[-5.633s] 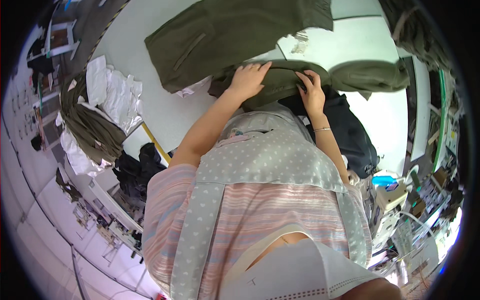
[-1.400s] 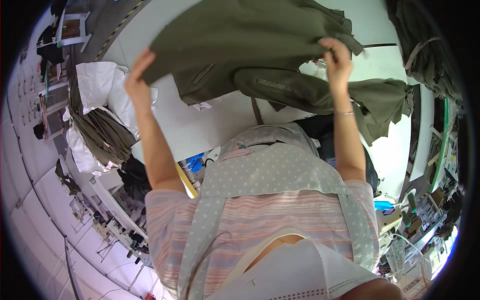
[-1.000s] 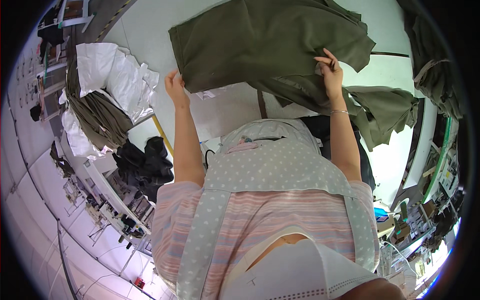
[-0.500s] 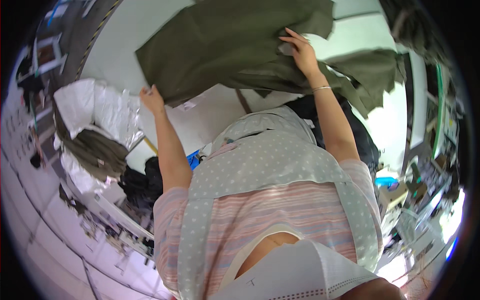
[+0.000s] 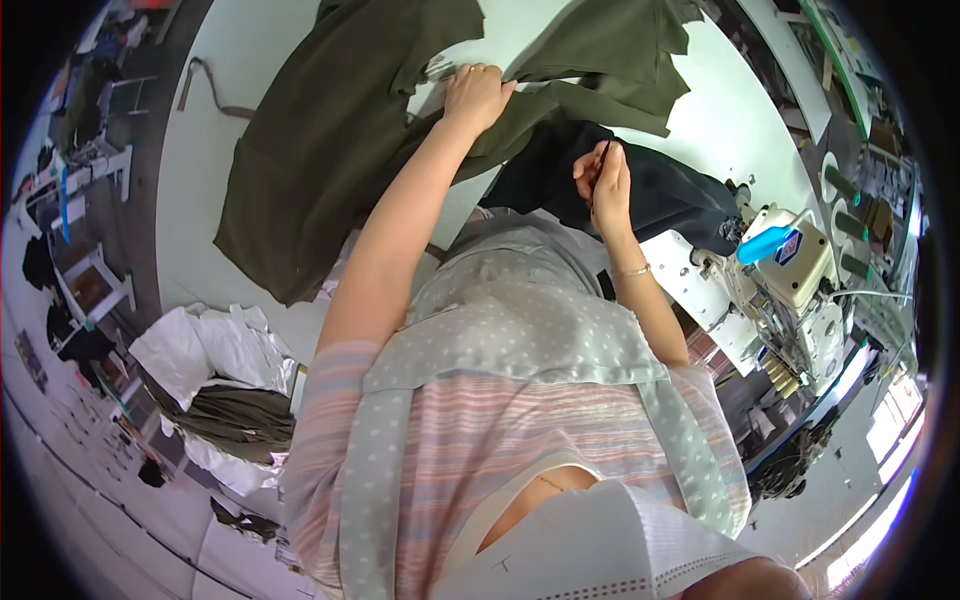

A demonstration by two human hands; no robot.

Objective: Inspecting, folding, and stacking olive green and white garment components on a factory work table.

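A large olive green garment (image 5: 320, 150) lies spread across the white table (image 5: 200, 190), and another olive piece (image 5: 610, 50) sits beyond it. My left hand (image 5: 478, 95) reaches forward with its fingers curled into the olive fabric near the middle. My right hand (image 5: 600, 180) is closer to my body, its fingers pinched together on the edge of a black cloth (image 5: 670, 195) that lies under the olive pieces at the table's near right.
A white sewing machine (image 5: 790, 270) with a blue part stands at the right, with shelves of parts behind it. A pile of white and olive fabric (image 5: 220, 400) sits at the lower left. A loose olive strap (image 5: 205, 85) lies on the table's far left.
The olive garment, held up and spread between both hands before, now lies on the table. My right hand has let go of it and moved down onto the black cloth.
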